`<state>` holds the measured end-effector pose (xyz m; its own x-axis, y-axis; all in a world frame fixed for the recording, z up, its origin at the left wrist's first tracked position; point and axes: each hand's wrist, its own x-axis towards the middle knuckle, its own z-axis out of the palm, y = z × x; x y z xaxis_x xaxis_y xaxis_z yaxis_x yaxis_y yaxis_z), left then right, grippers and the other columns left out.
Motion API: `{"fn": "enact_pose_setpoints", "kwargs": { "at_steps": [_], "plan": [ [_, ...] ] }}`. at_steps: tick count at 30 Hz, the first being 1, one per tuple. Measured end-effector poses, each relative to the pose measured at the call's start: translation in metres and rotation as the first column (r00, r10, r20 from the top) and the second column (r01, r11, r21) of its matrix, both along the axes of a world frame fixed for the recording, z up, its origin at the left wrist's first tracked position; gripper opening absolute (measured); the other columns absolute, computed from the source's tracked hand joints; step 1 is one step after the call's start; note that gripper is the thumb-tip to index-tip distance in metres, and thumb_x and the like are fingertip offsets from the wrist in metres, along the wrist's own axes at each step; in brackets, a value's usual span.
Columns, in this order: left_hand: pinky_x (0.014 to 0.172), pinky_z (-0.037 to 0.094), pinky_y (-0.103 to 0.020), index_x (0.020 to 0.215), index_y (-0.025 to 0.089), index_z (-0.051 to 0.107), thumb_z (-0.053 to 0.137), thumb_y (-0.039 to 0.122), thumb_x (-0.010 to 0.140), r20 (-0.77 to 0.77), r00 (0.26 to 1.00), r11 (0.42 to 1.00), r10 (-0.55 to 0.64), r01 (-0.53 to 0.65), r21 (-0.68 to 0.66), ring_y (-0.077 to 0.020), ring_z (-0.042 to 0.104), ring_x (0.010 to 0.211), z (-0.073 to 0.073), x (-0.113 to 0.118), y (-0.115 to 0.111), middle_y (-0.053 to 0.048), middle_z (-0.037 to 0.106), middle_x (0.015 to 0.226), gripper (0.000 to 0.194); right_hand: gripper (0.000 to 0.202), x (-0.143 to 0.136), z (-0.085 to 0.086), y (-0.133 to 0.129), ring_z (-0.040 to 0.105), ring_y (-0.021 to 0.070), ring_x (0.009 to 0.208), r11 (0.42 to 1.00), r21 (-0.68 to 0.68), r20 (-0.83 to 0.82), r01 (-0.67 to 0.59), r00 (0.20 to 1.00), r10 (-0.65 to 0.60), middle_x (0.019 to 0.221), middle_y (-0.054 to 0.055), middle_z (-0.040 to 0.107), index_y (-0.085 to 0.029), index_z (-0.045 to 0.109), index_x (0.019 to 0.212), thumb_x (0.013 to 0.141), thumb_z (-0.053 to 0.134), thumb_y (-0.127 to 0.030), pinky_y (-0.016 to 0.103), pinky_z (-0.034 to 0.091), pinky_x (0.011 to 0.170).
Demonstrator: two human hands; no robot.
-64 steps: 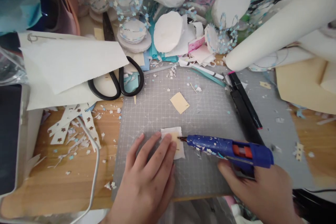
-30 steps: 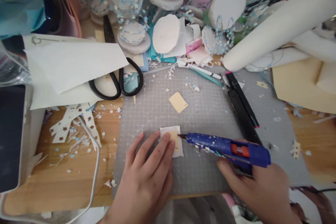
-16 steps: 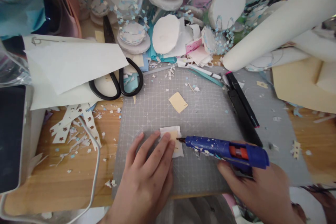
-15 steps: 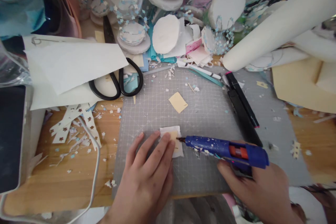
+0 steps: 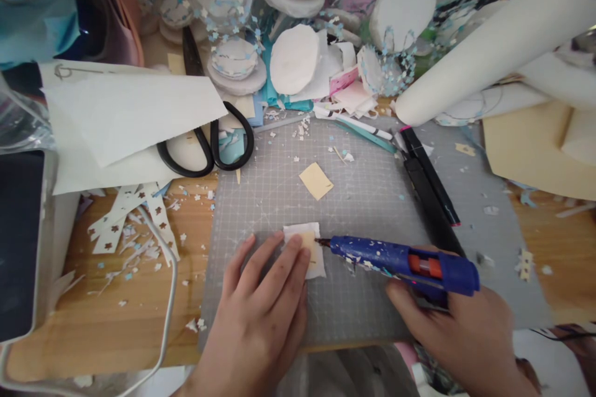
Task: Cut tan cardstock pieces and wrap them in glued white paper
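Working at the gridded grey cutting mat (image 5: 261,198)

Left hand (image 5: 263,307): palm down, fingers extended and slightly spread, grasping nothing. Two fingertips rest on a small cream card rectangle (image 5: 311,245), which lies on a white, rough-edged square (image 5: 318,271) near the mat's front edge. Fingers cover the card's left part.

Right hand (image 5: 459,332): closed round the handle of a blue plastic glue gun (image 5: 386,255), barrel speckled with pale flecks, red part showing in its side. Dark nozzle points left, at the card's right edge; cannot tell whether it touches.

Farther back on the mat, a second cream card piece (image 5: 316,180) lies flat, apart from both hands. Right of it, a slim black pen (image 5: 433,180) with pink ends, beside a longer black tool (image 5: 431,214) partly behind the gun.

Left of the mat: black-handled scissors (image 5: 213,142), partly under white paper (image 5: 149,111); star-punched paper strips (image 5: 114,232) on the wooden tabletop (image 5: 135,325). Behind: white round discs (image 5: 295,62).
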<state>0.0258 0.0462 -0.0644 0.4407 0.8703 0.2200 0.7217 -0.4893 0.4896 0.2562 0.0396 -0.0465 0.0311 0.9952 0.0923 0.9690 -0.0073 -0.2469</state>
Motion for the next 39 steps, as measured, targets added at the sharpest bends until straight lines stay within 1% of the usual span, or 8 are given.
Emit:
{"fn": "enact_pose_setpoints", "kwargs": {
  "at_steps": [2,7,12,18,22,28,34,39],
  "plan": [
    [0.109,0.03,-0.05,0.126,0.011,0.058,0.055,0.013,0.088,-0.005,1.0,1.0,-0.004,0.004,-0.008,-0.0277,0.047,0.124,0.0,0.0,0.0,-0.007,0.061,0.131,0.038,0.016,0.002,0.0,0.0,0.067,0.0209,0.059,0.999,-0.012,0.01,-0.033,0.999,0.033,0.066,0.0,0.066,-0.024,0.059,0.087,0.082,0.047,-0.033,0.027,0.046,0.052],
    [0.109,0.031,-0.05,0.125,0.011,0.058,0.055,0.012,0.087,-0.004,1.0,1.0,-0.003,0.003,-0.006,-0.0282,0.048,0.124,0.001,0.0,-0.002,-0.007,0.06,0.132,0.038,0.013,-0.004,0.004,0.0,0.067,0.0212,0.062,1.0,-0.004,0.013,0.018,1.0,-0.018,0.068,0.001,0.066,-0.024,0.056,0.089,0.083,0.045,-0.029,0.029,0.047,0.057],
    [0.109,0.031,-0.05,0.127,0.012,0.057,0.054,0.013,0.088,-0.012,1.0,1.0,-0.004,0.004,-0.013,-0.0278,0.047,0.124,0.001,0.0,-0.002,-0.006,0.06,0.133,0.039,0.011,-0.005,0.007,0.001,0.066,0.0207,0.06,1.0,-0.013,0.007,-0.006,1.0,0.006,0.066,0.001,0.065,-0.024,0.054,0.086,0.082,0.045,-0.027,0.029,0.047,0.057],
    [0.109,0.03,-0.049,0.126,0.012,0.058,0.054,0.012,0.088,-0.009,1.0,1.0,-0.004,0.004,-0.024,-0.0272,0.047,0.124,0.003,0.0,-0.001,-0.006,0.06,0.133,0.039,0.011,0.0,0.007,0.0,0.066,0.0191,0.059,0.997,0.012,0.044,-0.07,0.997,0.069,0.068,0.0,0.066,-0.023,0.054,0.09,0.082,0.047,-0.026,0.027,0.045,0.054],
    [0.109,0.029,-0.049,0.128,0.012,0.056,0.054,0.012,0.088,-0.014,1.0,1.0,-0.001,0.001,-0.018,-0.0274,0.047,0.124,0.002,-0.001,-0.002,-0.006,0.059,0.134,0.041,0.011,0.003,0.006,0.0,0.065,0.0185,0.059,0.995,0.029,0.035,-0.099,0.995,0.098,0.07,0.0,0.066,-0.023,0.054,0.09,0.082,0.047,-0.026,0.027,0.045,0.055],
    [0.11,0.029,-0.049,0.128,0.012,0.056,0.054,0.012,0.088,-0.012,1.0,1.0,-0.005,0.004,-0.028,-0.0272,0.047,0.124,0.001,0.0,-0.001,-0.006,0.06,0.133,0.04,0.012,0.012,0.006,0.001,0.064,0.0176,0.054,0.973,0.048,0.077,-0.224,0.972,0.22,0.07,0.0,0.068,-0.024,0.054,0.092,0.081,0.049,-0.027,0.027,0.043,0.048],
    [0.11,0.029,-0.049,0.127,0.012,0.057,0.053,0.013,0.088,-0.016,1.0,1.0,-0.003,0.002,-0.029,-0.0274,0.047,0.124,0.002,-0.001,-0.001,-0.006,0.059,0.133,0.039,0.011,0.015,0.007,0.002,0.064,0.0154,0.053,0.961,0.045,0.103,-0.274,0.958,0.269,0.07,-0.001,0.067,-0.023,0.052,0.092,0.083,0.049,-0.027,0.024,0.044,0.048],
    [0.11,0.03,-0.049,0.126,0.012,0.057,0.054,0.012,0.088,-0.009,1.0,1.0,-0.002,0.002,-0.022,-0.0273,0.047,0.124,0.002,-0.001,-0.001,-0.006,0.06,0.132,0.039,0.01,0.016,0.008,0.001,0.064,0.0149,0.052,0.958,0.037,0.106,-0.285,0.954,0.28,0.069,0.0,0.066,-0.022,0.052,0.09,0.085,0.047,-0.028,0.024,0.044,0.047]
  ]
}}
